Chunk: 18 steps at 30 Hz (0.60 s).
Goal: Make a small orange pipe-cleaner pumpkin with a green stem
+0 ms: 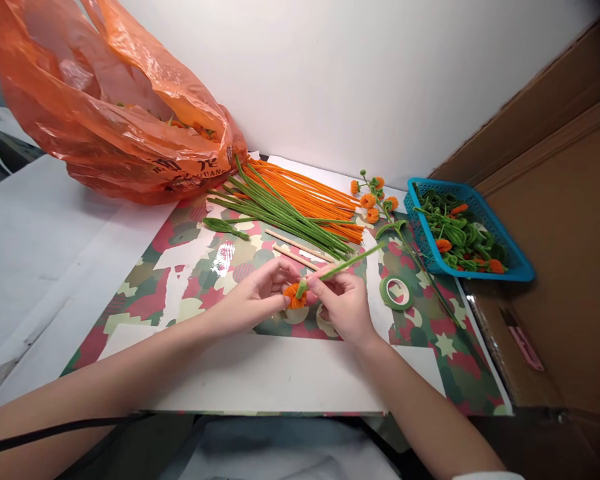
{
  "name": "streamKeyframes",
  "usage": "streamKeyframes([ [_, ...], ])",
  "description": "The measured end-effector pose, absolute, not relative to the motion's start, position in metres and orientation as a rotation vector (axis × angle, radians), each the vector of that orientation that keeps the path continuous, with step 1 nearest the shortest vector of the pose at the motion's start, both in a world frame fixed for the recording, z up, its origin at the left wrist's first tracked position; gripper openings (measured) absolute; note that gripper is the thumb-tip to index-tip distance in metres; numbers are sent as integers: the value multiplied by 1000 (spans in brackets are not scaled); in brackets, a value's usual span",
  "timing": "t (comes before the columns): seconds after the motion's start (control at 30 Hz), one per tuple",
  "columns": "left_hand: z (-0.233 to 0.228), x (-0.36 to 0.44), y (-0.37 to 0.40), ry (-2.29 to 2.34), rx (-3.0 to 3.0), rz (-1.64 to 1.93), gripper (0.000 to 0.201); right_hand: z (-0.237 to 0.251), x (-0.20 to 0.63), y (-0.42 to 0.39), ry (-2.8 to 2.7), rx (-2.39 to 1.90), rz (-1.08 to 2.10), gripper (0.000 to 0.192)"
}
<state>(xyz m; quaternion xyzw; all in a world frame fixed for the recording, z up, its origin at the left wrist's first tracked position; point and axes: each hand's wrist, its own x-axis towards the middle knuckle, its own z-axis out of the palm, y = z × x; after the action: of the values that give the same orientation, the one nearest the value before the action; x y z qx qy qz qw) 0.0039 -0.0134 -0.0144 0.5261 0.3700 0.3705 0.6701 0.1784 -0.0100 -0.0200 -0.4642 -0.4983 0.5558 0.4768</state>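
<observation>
Both hands meet over the middle of the bench [260,373]. The left hand [255,297] has its fingers closed on a small orange pompom [293,295]; the right hand [344,303] pinches the green stem [353,260] where it joins the pompom, the stem slanting up and to the right, off the bench.

The joint looks small and fuzzy, so the stem could slip out of the pompom if either pinch loosens, and a hard twist could kink the stem. The free end points toward the finished sprig [375,200]; a wide swing might knock it.

A blue basket [520,270] at the right edge holds green coils and a few orange pompoms. An orange bag [115,113] at the back left is partly open; its contents are mostly hidden. Loose green and orange stems [300,203], two wooden sticks [300,250] and a tape roll [396,292] lie between them.
</observation>
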Motion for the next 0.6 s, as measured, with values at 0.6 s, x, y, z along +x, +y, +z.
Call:
streamKeyframes([
  [0.6,-14,3,-12,954,1018,909,38,-18,184,-12,-1774,-663,788,9],
])
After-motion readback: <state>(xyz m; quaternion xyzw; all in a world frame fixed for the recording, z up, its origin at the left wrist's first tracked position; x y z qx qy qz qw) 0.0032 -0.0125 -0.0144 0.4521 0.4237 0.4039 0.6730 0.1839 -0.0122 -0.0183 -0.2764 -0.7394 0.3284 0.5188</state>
